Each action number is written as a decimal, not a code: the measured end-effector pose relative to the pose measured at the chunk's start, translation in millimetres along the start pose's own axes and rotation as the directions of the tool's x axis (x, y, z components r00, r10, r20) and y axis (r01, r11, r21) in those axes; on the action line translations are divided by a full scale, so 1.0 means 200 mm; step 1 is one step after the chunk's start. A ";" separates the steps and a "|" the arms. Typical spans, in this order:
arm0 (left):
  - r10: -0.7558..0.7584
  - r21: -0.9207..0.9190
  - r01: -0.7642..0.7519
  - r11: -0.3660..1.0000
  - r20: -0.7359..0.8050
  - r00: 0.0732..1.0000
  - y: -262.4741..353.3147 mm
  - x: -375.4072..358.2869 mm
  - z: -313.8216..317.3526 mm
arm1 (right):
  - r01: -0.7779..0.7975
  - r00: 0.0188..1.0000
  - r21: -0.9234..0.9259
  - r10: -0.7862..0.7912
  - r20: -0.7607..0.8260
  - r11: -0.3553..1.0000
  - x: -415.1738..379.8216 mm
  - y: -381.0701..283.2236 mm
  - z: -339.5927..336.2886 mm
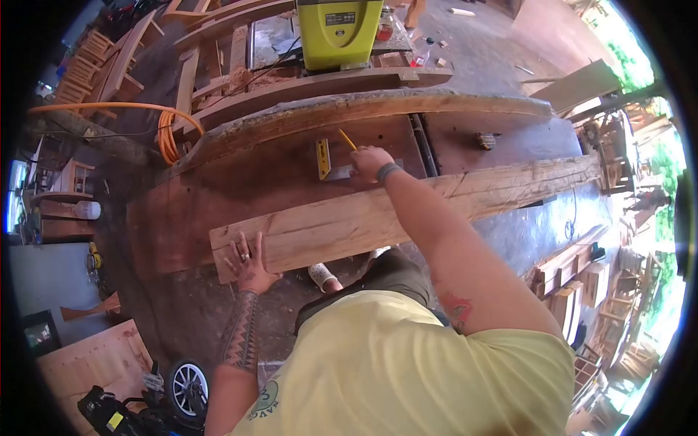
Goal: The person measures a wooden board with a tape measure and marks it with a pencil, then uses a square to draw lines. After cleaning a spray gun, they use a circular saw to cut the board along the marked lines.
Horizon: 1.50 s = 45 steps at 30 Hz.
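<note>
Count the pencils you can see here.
1: the yellow pencil, held in the right hand, beside the yellow-handled square. Others may be hidden elsewhere.

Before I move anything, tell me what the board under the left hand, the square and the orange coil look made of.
Board: solid wood, apparently unvarnished, from its grain lines and dull face.
Square: the thin grey blade suggests metal; the yellow handle could be plastic or painted metal.
Orange coil: probably plastic or rubber, given its smooth, evenly coloured loops.
</note>
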<state>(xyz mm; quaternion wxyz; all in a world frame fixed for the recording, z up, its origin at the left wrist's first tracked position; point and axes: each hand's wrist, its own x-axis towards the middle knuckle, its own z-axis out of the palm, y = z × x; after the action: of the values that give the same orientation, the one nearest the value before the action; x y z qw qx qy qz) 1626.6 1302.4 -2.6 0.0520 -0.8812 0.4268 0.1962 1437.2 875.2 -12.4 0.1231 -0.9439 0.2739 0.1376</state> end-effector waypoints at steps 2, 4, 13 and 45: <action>0.000 0.003 0.000 1.000 -0.008 1.000 0.01 0.01 -0.01 | 0.040 0.999 -0.043 -0.041 -0.017 0.998 0.02 0.07 0.10; 0.001 -0.006 -0.002 1.000 -0.030 1.000 0.02 0.01 0.01 | 0.036 0.998 -0.025 -0.037 -0.050 0.999 -0.07 0.14 0.06; -0.310 0.026 0.310 0.950 0.167 0.936 0.53 0.01 0.02 | -0.426 0.877 -0.096 0.384 -0.290 0.900 -0.71 1.64 -0.15; -0.268 -0.997 0.058 -0.042 0.068 0.961 0.00 -0.12 0.10 | 0.271 0.764 0.646 -0.567 0.307 0.714 -0.54 -0.52 -0.13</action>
<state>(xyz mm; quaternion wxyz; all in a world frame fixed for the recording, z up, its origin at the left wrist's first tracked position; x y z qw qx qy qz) 1607.3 1325.3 -11.7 -0.5998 -0.7085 0.0533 0.3680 1412.2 1004.9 63.8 0.4902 -0.8346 0.0322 0.2491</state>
